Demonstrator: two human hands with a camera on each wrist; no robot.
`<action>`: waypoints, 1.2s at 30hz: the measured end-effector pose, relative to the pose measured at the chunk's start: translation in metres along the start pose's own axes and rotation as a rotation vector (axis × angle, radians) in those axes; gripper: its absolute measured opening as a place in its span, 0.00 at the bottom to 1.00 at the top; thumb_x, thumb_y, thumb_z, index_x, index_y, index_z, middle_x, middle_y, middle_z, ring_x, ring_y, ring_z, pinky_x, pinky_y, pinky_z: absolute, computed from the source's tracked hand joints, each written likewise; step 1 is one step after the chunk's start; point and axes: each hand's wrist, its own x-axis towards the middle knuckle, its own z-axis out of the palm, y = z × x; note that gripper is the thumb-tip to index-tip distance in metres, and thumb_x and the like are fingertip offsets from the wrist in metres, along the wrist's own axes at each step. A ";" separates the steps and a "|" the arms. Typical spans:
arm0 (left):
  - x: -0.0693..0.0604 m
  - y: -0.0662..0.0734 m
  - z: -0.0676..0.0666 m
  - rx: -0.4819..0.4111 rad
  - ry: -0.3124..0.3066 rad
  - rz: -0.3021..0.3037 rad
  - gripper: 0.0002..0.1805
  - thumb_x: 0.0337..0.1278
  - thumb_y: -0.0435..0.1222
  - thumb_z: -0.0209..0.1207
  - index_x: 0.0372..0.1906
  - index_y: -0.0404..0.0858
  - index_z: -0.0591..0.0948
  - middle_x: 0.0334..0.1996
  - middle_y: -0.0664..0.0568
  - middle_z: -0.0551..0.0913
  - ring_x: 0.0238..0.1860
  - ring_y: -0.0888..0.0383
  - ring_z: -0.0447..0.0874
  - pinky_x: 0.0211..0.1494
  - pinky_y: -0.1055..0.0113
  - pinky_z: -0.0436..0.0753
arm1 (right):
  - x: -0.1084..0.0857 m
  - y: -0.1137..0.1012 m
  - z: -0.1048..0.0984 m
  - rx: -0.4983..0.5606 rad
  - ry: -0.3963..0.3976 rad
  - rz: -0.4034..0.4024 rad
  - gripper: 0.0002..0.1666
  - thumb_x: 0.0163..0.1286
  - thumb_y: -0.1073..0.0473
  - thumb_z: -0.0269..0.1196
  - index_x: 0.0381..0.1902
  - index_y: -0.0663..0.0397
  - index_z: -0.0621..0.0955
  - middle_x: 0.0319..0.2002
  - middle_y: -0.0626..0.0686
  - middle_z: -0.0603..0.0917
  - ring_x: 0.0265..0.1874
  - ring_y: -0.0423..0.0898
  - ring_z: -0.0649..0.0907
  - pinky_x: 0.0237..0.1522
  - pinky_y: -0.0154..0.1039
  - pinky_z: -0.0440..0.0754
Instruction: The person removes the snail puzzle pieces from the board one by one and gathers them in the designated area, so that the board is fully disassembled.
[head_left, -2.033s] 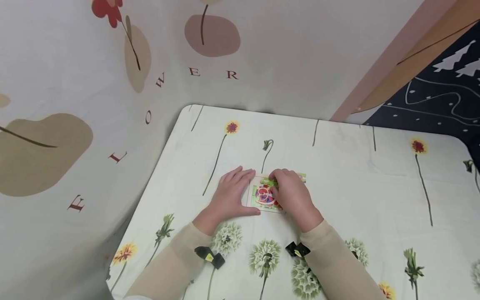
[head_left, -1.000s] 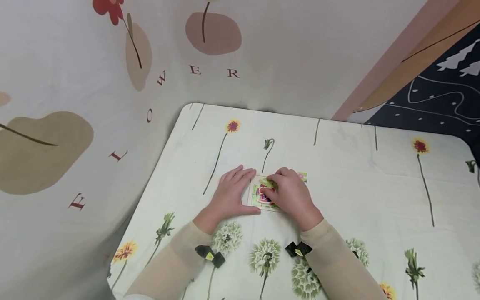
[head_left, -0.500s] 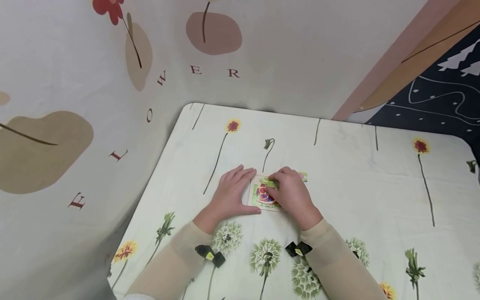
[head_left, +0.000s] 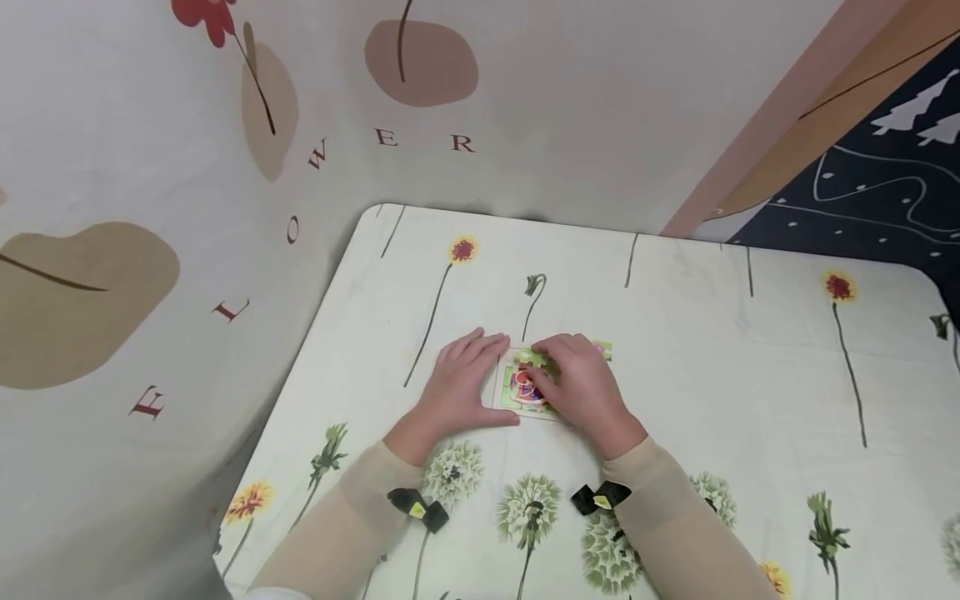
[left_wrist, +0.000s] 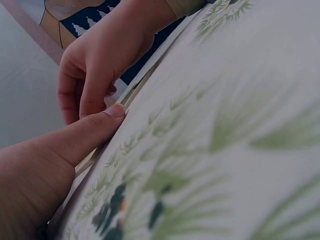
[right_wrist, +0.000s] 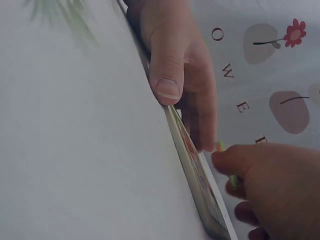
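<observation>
Green flat piece [right_wrist: 234, 182] pinched, the right hand [head_left: 581, 375] now reaches its thumb farther over the pale squarish board [head_left: 507, 367]; the left hand [head_left: 461, 385] (straight-fingered, ungripping) touches its edge.

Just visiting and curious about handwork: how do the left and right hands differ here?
The left hand has its fingers stretched and thumb spread; the right hand is curled, pinching a partly green piece. The left hand borders the left side of the picture board, while the right hand is over its right part. Both are bare, with beige sleeves.
</observation>
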 end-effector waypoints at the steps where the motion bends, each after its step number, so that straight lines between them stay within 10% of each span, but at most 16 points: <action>1: 0.000 0.000 0.000 -0.003 0.000 -0.002 0.67 0.42 0.71 0.75 0.84 0.41 0.64 0.81 0.50 0.67 0.83 0.44 0.53 0.80 0.40 0.58 | -0.001 0.002 -0.001 -0.003 0.019 -0.015 0.21 0.67 0.55 0.77 0.54 0.59 0.88 0.50 0.56 0.89 0.46 0.54 0.85 0.50 0.51 0.84; 10: 0.002 0.001 0.001 -0.021 -0.003 -0.008 0.68 0.40 0.71 0.76 0.84 0.42 0.64 0.81 0.51 0.66 0.84 0.45 0.52 0.81 0.40 0.56 | -0.018 0.030 -0.018 0.014 0.099 0.011 0.32 0.68 0.60 0.75 0.69 0.60 0.82 0.54 0.58 0.90 0.50 0.57 0.85 0.54 0.56 0.83; 36: 0.002 0.001 0.002 -0.031 -0.031 -0.035 0.68 0.41 0.70 0.76 0.85 0.42 0.62 0.82 0.52 0.64 0.84 0.46 0.50 0.82 0.40 0.53 | -0.063 0.082 -0.057 -0.053 0.194 0.226 0.31 0.69 0.65 0.75 0.70 0.58 0.82 0.48 0.66 0.85 0.46 0.63 0.83 0.40 0.59 0.81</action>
